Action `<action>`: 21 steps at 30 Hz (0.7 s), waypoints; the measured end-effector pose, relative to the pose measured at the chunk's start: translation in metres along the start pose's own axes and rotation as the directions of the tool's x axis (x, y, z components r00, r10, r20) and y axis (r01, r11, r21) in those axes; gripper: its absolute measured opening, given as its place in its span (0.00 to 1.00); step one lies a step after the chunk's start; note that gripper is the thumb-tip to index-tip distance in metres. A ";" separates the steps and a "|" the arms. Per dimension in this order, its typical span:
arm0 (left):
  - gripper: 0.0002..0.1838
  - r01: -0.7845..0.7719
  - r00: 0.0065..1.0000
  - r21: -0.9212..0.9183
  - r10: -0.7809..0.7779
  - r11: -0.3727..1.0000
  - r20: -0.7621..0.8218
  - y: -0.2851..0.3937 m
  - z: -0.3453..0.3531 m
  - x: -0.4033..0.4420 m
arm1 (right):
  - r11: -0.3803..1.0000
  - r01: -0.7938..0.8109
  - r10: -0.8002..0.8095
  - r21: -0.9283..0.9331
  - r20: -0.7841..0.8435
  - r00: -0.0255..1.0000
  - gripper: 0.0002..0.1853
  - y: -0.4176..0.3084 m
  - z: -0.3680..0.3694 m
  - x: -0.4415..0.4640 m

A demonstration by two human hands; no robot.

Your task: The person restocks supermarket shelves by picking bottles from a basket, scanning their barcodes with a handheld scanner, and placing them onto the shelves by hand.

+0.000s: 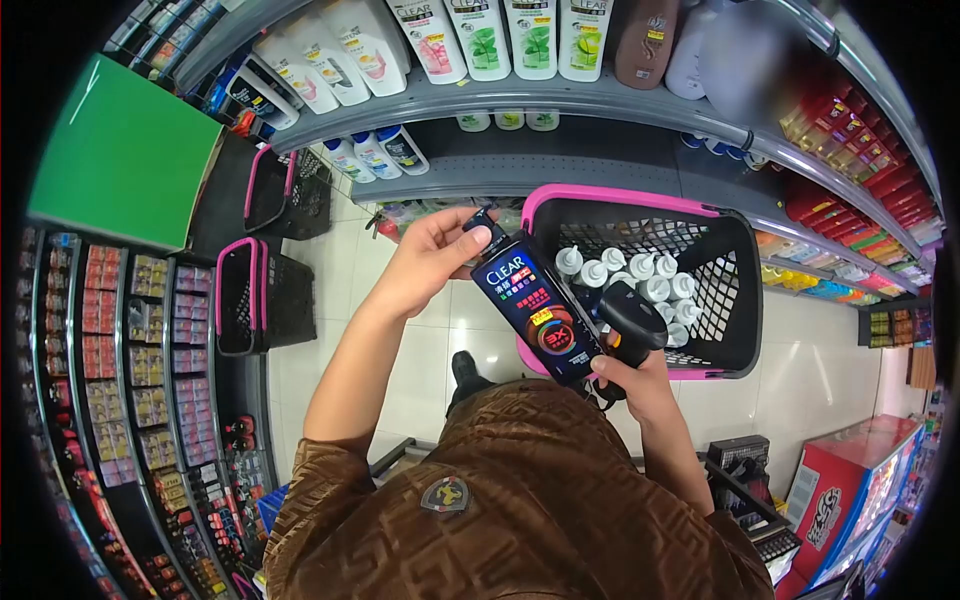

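Observation:
A black CLEAR pump bottle point(530, 305) is held tilted in front of my body, its label facing up. My left hand point(435, 260) is closed round the pump top at its upper end. Near the bottle's base, my right hand point(635, 380) is closed on a black handheld scanner point(634, 318), its thumb touching the bottle's lower edge. Beyond the scanner is a black basket with a pink rim point(640, 198). Several white pump-top bottles point(655, 288) stand inside it, partly hidden by the scanner.
Shampoo bottles point(535, 42) line the shelf point(480, 102) ahead. Two black baskets with pink handles point(290, 300) are at the left, near a green panel point(125, 150) and racks of small packets point(150, 330). A red and blue box point(850, 490) stands at the lower right.

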State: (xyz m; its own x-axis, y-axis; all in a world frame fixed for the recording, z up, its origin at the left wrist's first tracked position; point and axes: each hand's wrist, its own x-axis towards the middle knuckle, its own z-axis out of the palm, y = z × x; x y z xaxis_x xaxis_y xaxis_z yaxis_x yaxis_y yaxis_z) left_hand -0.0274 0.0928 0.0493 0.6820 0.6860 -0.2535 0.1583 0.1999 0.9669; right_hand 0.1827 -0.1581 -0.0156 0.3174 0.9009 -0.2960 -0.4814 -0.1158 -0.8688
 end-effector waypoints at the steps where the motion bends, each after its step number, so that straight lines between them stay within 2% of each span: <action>1: 0.23 0.006 1.000 0.005 -0.006 1.000 -0.010 0.002 0.002 0.001 | 0.999 -0.017 0.017 0.027 0.009 1.000 0.26 0.000 -0.005 0.002; 4: 0.24 0.027 0.999 0.026 -0.026 0.999 -0.042 0.004 0.008 0.001 | 0.996 -0.087 0.087 -0.005 0.070 0.994 0.27 0.001 -0.022 0.009; 9: 0.22 0.049 0.999 0.085 -0.050 0.995 0.014 -0.002 -0.006 0.010 | 0.999 -0.042 0.042 0.003 0.046 0.998 0.26 0.002 -0.005 0.015; 11: 0.21 -0.057 0.994 -0.036 0.060 0.998 0.093 -0.009 -0.018 0.011 | 0.989 -0.031 0.028 -0.142 -0.022 0.999 0.23 0.011 0.005 0.018; 12: 0.20 -0.132 0.986 -0.054 0.136 0.990 0.092 -0.008 -0.021 0.009 | 0.990 -0.032 0.029 -0.135 -0.028 0.999 0.24 0.021 0.010 0.021; 13: 0.20 -0.131 0.985 -0.055 0.136 0.990 0.103 -0.006 -0.026 0.004 | 0.991 -0.030 0.025 -0.134 -0.038 0.999 0.24 0.028 0.018 0.025; 15: 0.19 -0.252 0.966 0.018 0.250 0.968 0.067 0.003 -0.036 -0.001 | 0.993 -0.087 0.078 -0.078 -0.117 0.990 0.23 0.037 0.035 0.032; 16: 0.21 -0.255 0.966 0.008 0.255 0.967 0.047 0.002 -0.046 0.001 | 0.993 -0.030 0.013 -0.118 -0.140 0.990 0.19 0.035 0.048 0.033; 17: 0.21 -0.255 0.965 0.001 0.254 0.967 0.057 0.003 -0.054 0.004 | 0.992 -0.029 0.010 -0.120 -0.152 0.988 0.19 0.035 0.054 0.034; 18: 0.22 -0.344 0.937 0.268 0.346 0.900 0.044 0.006 -0.063 0.010 | 0.992 -0.019 -0.002 -0.123 -0.166 0.986 0.17 0.036 0.059 0.034; 19: 0.23 -0.400 0.899 0.515 0.435 0.758 0.058 0.009 -0.073 0.018 | 0.992 -0.009 -0.013 -0.124 -0.180 0.984 0.16 0.040 0.064 0.034; 20: 0.23 -0.481 0.836 0.594 0.542 0.645 0.087 -0.011 -0.088 0.038 | 0.995 -0.006 -0.017 -0.101 -0.232 0.973 0.12 0.044 0.069 0.033; 21: 0.23 -0.490 0.833 0.587 0.543 0.644 0.100 -0.022 -0.101 0.056 | 0.995 -0.001 -0.024 -0.099 -0.245 0.969 0.12 0.047 0.074 0.033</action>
State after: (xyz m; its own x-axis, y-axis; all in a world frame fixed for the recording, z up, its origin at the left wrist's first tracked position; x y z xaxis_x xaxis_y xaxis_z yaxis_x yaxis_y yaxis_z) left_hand -0.0644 0.1973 0.0112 0.7258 0.6105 0.3170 0.1870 -0.6186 0.7631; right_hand 0.1100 -0.1032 -0.0371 0.5191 0.7735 -0.3636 -0.3982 -0.1576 -0.9036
